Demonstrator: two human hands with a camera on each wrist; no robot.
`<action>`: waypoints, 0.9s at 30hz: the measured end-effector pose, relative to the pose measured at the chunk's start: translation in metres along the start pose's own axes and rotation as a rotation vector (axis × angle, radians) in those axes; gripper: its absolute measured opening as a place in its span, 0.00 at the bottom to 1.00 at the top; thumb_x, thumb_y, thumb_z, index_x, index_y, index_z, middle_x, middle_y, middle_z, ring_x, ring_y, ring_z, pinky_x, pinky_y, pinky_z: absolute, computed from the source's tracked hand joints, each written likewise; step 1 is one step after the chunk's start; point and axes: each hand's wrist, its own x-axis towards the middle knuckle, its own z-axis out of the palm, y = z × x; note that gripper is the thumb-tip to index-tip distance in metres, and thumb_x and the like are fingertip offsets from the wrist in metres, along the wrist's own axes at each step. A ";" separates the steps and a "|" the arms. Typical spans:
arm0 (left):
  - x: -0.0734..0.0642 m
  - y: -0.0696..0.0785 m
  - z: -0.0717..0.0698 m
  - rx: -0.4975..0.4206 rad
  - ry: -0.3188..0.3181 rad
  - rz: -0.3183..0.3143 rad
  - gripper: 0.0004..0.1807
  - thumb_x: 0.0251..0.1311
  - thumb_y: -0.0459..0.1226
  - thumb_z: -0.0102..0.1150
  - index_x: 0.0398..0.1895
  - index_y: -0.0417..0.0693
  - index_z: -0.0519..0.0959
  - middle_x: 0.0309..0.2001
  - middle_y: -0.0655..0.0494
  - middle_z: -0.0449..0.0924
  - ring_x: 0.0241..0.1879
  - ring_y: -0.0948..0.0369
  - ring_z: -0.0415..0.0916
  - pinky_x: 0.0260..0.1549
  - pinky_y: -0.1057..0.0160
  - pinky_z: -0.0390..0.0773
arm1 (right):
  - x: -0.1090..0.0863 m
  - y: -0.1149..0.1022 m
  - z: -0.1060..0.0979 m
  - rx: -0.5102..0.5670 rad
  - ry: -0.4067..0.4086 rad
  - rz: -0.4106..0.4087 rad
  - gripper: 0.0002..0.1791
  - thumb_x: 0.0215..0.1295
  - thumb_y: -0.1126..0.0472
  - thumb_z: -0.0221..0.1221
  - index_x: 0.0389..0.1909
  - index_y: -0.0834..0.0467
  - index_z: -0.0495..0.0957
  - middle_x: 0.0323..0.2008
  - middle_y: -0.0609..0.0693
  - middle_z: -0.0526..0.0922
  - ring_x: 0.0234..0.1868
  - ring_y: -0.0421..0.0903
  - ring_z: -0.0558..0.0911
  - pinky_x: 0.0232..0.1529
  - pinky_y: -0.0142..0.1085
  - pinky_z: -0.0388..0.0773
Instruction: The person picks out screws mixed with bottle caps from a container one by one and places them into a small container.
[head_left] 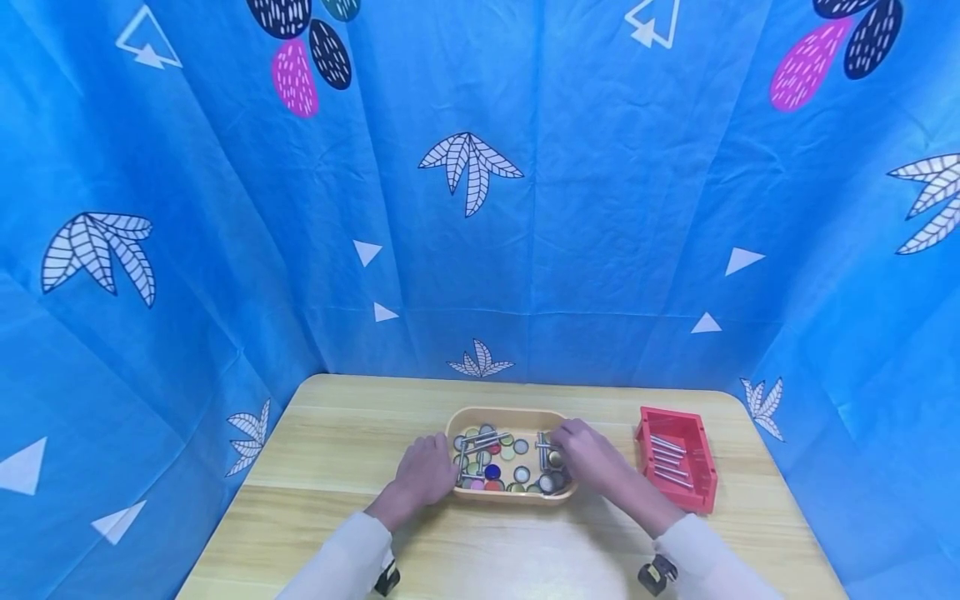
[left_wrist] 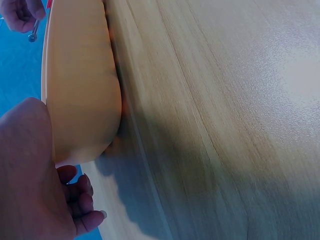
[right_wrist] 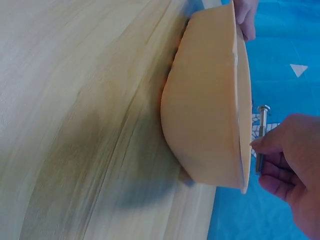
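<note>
Has creased blue cloth (head_left: 600, 250) from nine o'clock through twelve to three. Carries printed white leaves (head_left: 472, 158) at twelve, pink petals (head_left: 295, 79) between ten and eleven. Shows a pale wood-grained tabletop (head_left: 337, 425) at six, far corners rounded, with glossy glare (left_wrist: 302, 75) between two and three in the left wrist view.

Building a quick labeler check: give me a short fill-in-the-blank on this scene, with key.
1. The hand pinching a bolt is the person's ____ one.
2. In the head view, the left hand grips the tan tub at its ____ end.
3. The box beside the tub is colored ____.
4. Of tub and box, round caps show only in the ____.

Missing: right; left; red; tub.
</note>
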 end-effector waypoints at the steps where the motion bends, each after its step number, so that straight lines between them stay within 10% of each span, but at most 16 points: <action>1: 0.000 0.000 0.000 0.000 -0.001 0.001 0.16 0.59 0.42 0.57 0.42 0.37 0.73 0.28 0.51 0.68 0.28 0.55 0.65 0.26 0.59 0.65 | -0.001 0.001 -0.001 0.004 -0.001 0.005 0.09 0.54 0.73 0.68 0.34 0.59 0.85 0.34 0.51 0.84 0.38 0.47 0.83 0.39 0.35 0.86; 27: 0.000 0.000 -0.001 0.026 -0.027 0.003 0.18 0.62 0.43 0.55 0.44 0.36 0.73 0.30 0.51 0.68 0.30 0.56 0.65 0.30 0.58 0.68 | -0.037 0.038 -0.018 0.056 0.089 0.116 0.12 0.50 0.73 0.72 0.33 0.58 0.85 0.30 0.47 0.83 0.36 0.45 0.82 0.38 0.39 0.85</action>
